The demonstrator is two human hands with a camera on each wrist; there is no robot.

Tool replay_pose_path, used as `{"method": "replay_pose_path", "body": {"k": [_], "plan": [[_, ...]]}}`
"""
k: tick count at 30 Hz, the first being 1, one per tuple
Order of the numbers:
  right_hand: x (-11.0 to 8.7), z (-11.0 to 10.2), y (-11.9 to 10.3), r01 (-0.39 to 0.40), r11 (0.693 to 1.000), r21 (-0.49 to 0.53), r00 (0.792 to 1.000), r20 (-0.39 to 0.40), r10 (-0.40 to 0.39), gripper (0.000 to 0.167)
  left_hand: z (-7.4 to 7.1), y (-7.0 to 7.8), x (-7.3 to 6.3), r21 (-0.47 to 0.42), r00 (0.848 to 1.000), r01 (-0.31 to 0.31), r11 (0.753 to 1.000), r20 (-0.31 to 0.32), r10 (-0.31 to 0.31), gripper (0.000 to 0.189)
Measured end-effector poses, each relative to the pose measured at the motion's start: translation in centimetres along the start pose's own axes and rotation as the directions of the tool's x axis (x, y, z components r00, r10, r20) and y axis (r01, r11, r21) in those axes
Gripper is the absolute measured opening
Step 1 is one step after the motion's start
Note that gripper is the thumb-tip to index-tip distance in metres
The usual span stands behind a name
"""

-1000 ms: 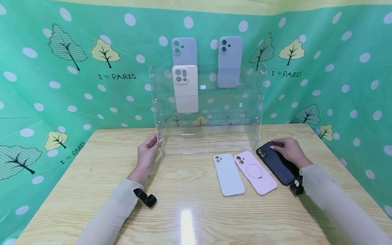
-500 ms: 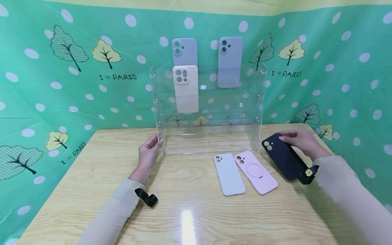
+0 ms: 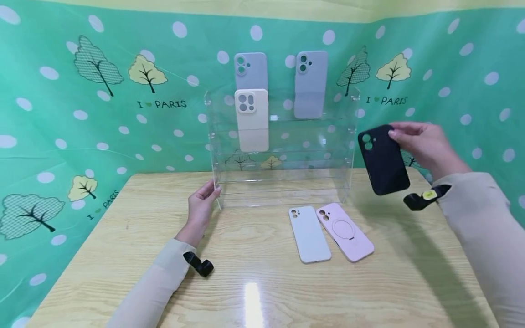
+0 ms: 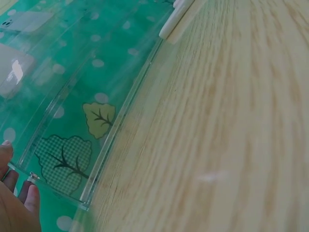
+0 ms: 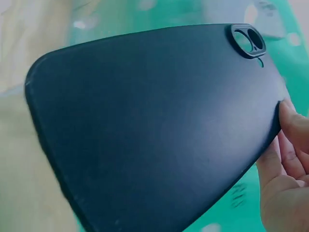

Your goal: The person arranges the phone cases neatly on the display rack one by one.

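My right hand (image 3: 426,146) pinches a black phone case (image 3: 385,164) by its upper right corner and holds it tilted in the air, right of a clear acrylic display rack (image 3: 283,198). That case fills most of the right wrist view, its two round camera holes at the top right. At the rack's lower left, my left hand (image 3: 201,205) grips the edge of the side panel between thumb and fingers; the left wrist view shows the fingers (image 4: 31,200) at that panel. A white phone case (image 3: 309,234) and a pink phone case (image 3: 345,232) with a ring lie on the table.
Two grey-blue phone cases, one at left (image 3: 251,70) and one at right (image 3: 311,84), stand on the rack's top tier. A cream phone case (image 3: 252,120) stands lower, before the left one. A green patterned cloth (image 3: 172,136) hangs behind the wooden table (image 3: 135,218).
My right hand has lifted the black phone case off the table and raised it, up and slightly right. The left hand keeps its hold on the rack.
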State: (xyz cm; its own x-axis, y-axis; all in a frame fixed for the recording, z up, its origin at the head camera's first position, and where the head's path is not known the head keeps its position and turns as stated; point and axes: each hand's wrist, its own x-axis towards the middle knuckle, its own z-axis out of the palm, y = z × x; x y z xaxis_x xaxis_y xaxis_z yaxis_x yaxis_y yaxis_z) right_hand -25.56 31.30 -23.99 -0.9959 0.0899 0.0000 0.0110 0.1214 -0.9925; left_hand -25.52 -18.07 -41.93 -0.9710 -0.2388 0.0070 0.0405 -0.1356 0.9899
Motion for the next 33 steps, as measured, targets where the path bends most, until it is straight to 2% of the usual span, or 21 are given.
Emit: {"method": "replay_pose_path", "body": {"k": [2,4,10,13,19,22,25,27,29,33], "plan": [[0.2,0.4,-1.7,-0.005,0.982,0.187,1.000,-0.007,0.007,0.027,0.0,-0.1,0.0,0.002,1.000,-0.004,1.000,0.000,0.004,0.041],[0.5,0.9,-3.3,-0.002,0.947,0.322,1.000,-0.025,0.011,0.032,0.0,-0.1,0.0,0.000,1.000,-0.009,1.000,-0.001,0.009,0.041],[1.8,3.4,-6.6,0.071,0.845,0.530,0.995,-0.094,-0.025,0.033,0.0,-0.1,0.0,0.008,1.000,-0.006,1.000,-0.009,0.006,0.042],[2.5,4.9,-7.7,0.134,0.796,0.590,0.989,-0.132,-0.068,0.031,0.1,-0.1,0.0,0.016,1.000,-0.003,1.000,-0.006,0.003,0.042],[3.5,7.3,-9.0,0.245,0.737,0.630,0.967,-0.214,-0.139,0.032,0.1,0.0,0.0,0.030,1.000,-0.004,1.000,-0.001,0.005,0.042],[3.8,8.5,-9.2,0.293,0.681,0.671,0.955,-0.243,-0.172,0.032,0.1,0.0,0.0,0.035,1.000,-0.009,0.999,0.005,0.009,0.042],[4.2,9.6,-9.2,0.333,0.641,0.691,0.942,-0.268,-0.201,0.030,0.1,0.0,0.0,0.034,1.000,-0.008,0.999,0.005,0.007,0.042],[4.5,10.4,-9.2,0.355,0.632,0.689,0.934,-0.287,-0.212,0.030,0.0,0.0,-0.1,0.042,1.000,-0.005,0.999,0.002,0.005,0.041],[4.8,11.2,-9.0,0.367,0.644,0.671,0.929,-0.299,-0.217,0.031,-0.1,0.0,-0.1,0.045,1.000,0.000,0.999,0.003,0.000,0.041],[5.1,12.6,-8.6,0.362,0.699,0.616,0.928,-0.306,-0.211,0.034,-0.1,0.0,-0.1,0.041,1.000,0.004,0.999,0.008,-0.004,0.041]]}}
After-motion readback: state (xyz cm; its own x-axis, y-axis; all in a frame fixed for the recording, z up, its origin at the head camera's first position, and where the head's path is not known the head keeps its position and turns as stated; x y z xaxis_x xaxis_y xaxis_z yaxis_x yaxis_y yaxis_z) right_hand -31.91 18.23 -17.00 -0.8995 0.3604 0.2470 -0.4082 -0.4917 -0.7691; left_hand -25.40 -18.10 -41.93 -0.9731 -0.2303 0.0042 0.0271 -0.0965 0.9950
